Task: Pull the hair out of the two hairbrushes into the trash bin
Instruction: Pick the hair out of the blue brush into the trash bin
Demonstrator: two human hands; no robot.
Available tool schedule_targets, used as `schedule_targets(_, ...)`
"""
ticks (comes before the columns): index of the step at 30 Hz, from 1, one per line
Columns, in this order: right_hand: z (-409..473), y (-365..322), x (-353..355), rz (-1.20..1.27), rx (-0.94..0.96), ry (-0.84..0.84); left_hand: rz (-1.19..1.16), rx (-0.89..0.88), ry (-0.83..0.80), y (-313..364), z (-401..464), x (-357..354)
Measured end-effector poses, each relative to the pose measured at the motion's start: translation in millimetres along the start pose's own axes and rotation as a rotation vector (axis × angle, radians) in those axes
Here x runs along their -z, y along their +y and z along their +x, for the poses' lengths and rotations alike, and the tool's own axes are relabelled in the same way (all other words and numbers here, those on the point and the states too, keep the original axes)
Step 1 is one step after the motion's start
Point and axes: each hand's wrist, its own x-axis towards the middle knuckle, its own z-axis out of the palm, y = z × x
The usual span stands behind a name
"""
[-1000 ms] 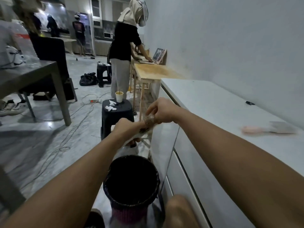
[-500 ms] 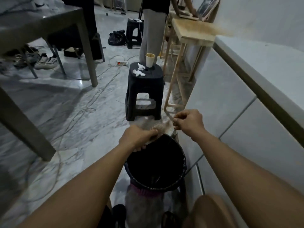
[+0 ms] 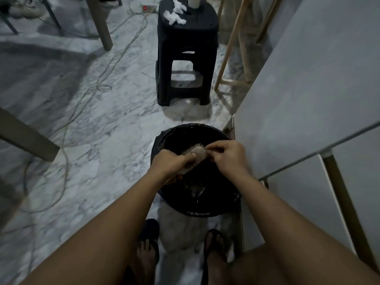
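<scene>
A pale hairbrush [image 3: 197, 153] with fine bristles and a wad of hair on it hangs over the open mouth of a black-lined trash bin [image 3: 164, 138] on the floor. My left hand [image 3: 170, 165] is closed around the brush's handle. My right hand [image 3: 227, 156] pinches the hair at the right end of the brush head. Both hands are above the bin. Only one brush is in view.
A black plastic stool [image 3: 186, 56] with crumpled tissues [image 3: 174, 15] stands beyond the bin. White cabinet fronts [image 3: 308, 83] run along the right. Wooden table legs [image 3: 228, 46] and cables [image 3: 98, 87] cross the marble floor. My sandalled feet [image 3: 148, 243] are below the bin.
My head has tilted down, so the bin now fills the middle. Both hands with the brush have lowered over the bin's mouth, and the right hand now pinches the hair on the brush.
</scene>
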Motion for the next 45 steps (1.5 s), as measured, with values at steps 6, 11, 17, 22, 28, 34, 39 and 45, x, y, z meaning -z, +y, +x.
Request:
schedule_targets(6,26,28,9,0.299,-0.313,0.216,0.067,-0.016,-0.041,1,25,-3)
schedule_targets(11,47,36,8,0.174,-0.294,0.164,0.175,-0.073,-0.010,7,39,-6)
schedule_targets(17,47,23,16,0.095,-0.012,-0.368,0.273,-0.073,-0.003,16,47,-6)
schedule_targets(22,52,28,1,-0.036,0.032,-0.183,0.284,-0.048,-0.051,19,49,-7)
schedule_targets(28,70,41,31,0.075,-0.238,0.108,0.356,-0.028,0.032,19,54,9)
schedule_targets(34,70,47,32,-0.116,-0.235,-0.031,0.396,-0.026,0.043,19,53,12)
schedule_targets(39,60,15,32,-0.134,-0.023,-0.501,0.425,-0.052,0.039,27,52,5)
schedule_targets(45,56,13,14,0.008,-0.087,-0.541,0.450,-0.076,0.050,32,54,-3)
